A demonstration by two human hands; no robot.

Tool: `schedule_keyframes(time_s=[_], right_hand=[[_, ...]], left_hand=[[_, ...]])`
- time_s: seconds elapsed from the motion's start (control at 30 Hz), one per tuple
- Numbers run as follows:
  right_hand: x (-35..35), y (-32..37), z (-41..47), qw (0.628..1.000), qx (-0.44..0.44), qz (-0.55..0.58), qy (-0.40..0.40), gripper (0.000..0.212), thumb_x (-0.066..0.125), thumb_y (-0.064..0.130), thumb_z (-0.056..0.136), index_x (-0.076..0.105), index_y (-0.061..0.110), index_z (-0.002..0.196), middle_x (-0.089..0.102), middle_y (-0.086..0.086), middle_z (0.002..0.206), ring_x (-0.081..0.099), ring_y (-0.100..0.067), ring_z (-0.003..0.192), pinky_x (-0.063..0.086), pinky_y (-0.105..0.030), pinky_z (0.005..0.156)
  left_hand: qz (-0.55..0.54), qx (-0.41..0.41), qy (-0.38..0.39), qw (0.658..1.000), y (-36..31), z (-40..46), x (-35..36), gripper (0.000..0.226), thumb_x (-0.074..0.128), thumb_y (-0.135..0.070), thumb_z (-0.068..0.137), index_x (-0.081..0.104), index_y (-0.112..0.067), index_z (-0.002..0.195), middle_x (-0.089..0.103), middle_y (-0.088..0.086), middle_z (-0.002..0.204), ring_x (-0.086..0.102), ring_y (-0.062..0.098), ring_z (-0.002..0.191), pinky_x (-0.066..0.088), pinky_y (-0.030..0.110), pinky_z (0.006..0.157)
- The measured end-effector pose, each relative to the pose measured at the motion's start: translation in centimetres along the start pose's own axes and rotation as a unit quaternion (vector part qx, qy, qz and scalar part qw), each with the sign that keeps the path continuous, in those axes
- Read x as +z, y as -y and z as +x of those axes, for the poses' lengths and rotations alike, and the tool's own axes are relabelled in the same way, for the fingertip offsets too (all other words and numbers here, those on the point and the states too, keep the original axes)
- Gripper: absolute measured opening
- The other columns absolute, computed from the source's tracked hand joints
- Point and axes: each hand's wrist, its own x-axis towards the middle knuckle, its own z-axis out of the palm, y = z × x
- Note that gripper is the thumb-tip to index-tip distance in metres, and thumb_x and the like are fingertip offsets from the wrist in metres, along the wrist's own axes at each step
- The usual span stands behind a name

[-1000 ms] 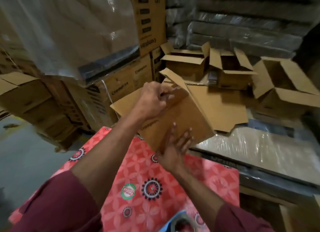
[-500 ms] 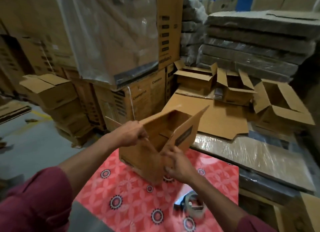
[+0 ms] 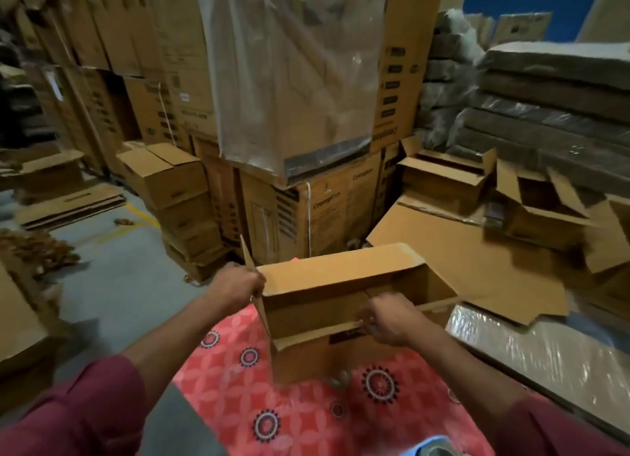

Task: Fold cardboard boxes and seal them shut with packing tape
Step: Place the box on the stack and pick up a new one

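Fingers point(image 3: 254, 281) grip box point(image 3: 341, 281) over red cloth point(image 3: 238, 387).

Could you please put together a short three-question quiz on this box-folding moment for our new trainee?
1. True or false: the box being worked on is already taped shut.
2. Multiple choice: the left hand grips A) a top flap at the box's left end, B) a roll of tape, C) the red patterned cloth.
3. Short answer: where on the box does the right hand hold?

Key
1. False: its top is open and its flaps are not yet folded in.
2. A.
3. On the near long flap, at the top edge of the side facing the person.
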Motion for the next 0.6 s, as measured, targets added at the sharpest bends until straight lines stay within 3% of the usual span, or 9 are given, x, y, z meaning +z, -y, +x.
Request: schedule_keyframes(time_s=[0.03,0.1,0.17,0.23,0.27,0.3,0.4,0.5,0.6], right_hand=[[0.4,1.1,0.7,1.000,0.001,0.010,0.008,0.038,0.062,0.045,0.093,0.065,0.041,0.130,0.068,0.001,0.128,0.062,-0.029,0.122,0.054,-0.044,0.096],[1.3,3.5,1.8,1.000,-0.009,0.010,-0.004,0.033,0.058,0.047,0.095,0.068,0.041,0.125,0.067,0.002,0.123,0.063,-0.028,0.115,0.054,-0.040,0.088],[1.3,5.6,2.6,0.999,-0.018,0.010,-0.036,0.034,0.055,0.050,0.097,0.068,0.038,0.126,0.065,0.004,0.123,0.061,-0.027,0.117,0.050,-0.039,0.088],[0.8,8.2,3.1,0.998,-0.027,0.025,-0.045,0.034,0.055,0.051,0.097,0.069,0.036,0.124,0.064,0.004,0.119,0.061,-0.026,0.116,0.050,-0.039,0.087],[0.4,9.8,3.2,0.998,-0.039,0.030,-0.036,0.033,0.055,0.051,0.097,0.069,0.035,0.123,0.063,0.004,0.117,0.061,-0.026,0.115,0.050,-0.039,0.086],[0.3,11.3,3.3,0.998,-0.058,0.028,-0.021,0.033,0.055,0.051,0.098,0.069,0.034,0.122,0.063,0.004,0.115,0.061,-0.027,0.113,0.051,-0.040,0.084],[-0.4,15.1,3.9,0.990,-0.122,0.048,0.051,0.040,0.055,0.057,0.097,0.067,0.033,0.125,0.064,0.001,0.115,0.063,-0.028,0.109,0.053,-0.038,0.080],[-1.6,16.4,6.3,0.962,-0.100,0.196,0.161,0.069,0.064,0.073,0.086,0.049,0.040,0.146,0.064,0.010,0.135,0.061,-0.013,0.121,0.052,-0.032,0.099],[-1.7,15.4,11.7,0.955,-0.011,0.216,0.201,0.089,0.067,0.081,0.075,0.040,0.044,0.151,0.053,0.015,0.150,0.052,-0.013,0.135,0.041,-0.035,0.114]], left_hand=[[-0.070,-0.065,-0.028,0.995,1.7,0.2,0.7,0.023,0.066,-0.011,0.084,0.081,-0.024,0.096,0.072,-0.003,0.125,0.064,0.023,0.120,0.049,0.033,0.090],[-0.241,-0.187,-0.047,0.951,4.6,1.1,2.6,0.025,0.065,-0.004,0.083,0.082,-0.022,0.086,0.072,0.002,0.105,0.068,0.026,0.103,0.050,0.031,0.078],[-0.435,-0.274,-0.031,0.857,6.5,2.5,3.7,0.033,0.057,-0.001,0.091,0.080,-0.024,0.083,0.073,0.005,0.098,0.067,0.027,0.090,0.051,0.036,0.073],[-0.573,-0.316,-0.031,0.755,8.0,4.1,4.5,0.039,0.048,-0.010,0.103,0.083,-0.024,0.091,0.072,0.009,0.107,0.064,0.032,0.095,0.052,0.042,0.074],[-0.604,-0.329,-0.037,0.725,9.0,4.9,4.9,0.041,0.045,-0.017,0.105,0.083,-0.024,0.093,0.071,0.009,0.109,0.064,0.034,0.098,0.053,0.045,0.078],[-0.601,-0.333,-0.045,0.725,9.5,5.2,5.0,0.041,0.043,-0.025,0.104,0.083,-0.021,0.094,0.071,0.010,0.110,0.063,0.035,0.098,0.055,0.048,0.083],[-0.511,-0.300,-0.034,0.805,10.4,5.2,5.4,0.046,0.055,-0.055,0.087,0.077,-0.017,0.103,0.073,0.010,0.110,0.066,0.036,0.099,0.057,0.051,0.093],[-0.386,-0.248,-0.001,0.889,11.2,4.9,6.2,0.045,0.073,-0.043,0.088,0.068,-0.028,0.130,0.071,0.006,0.126,0.067,0.033,0.110,0.058,0.046,0.092],[-0.356,-0.233,0.000,0.905,12.0,5.7,6.8,0.048,0.068,-0.038,0.092,0.061,-0.032,0.138,0.068,0.004,0.131,0.062,0.030,0.120,0.056,0.044,0.094]])
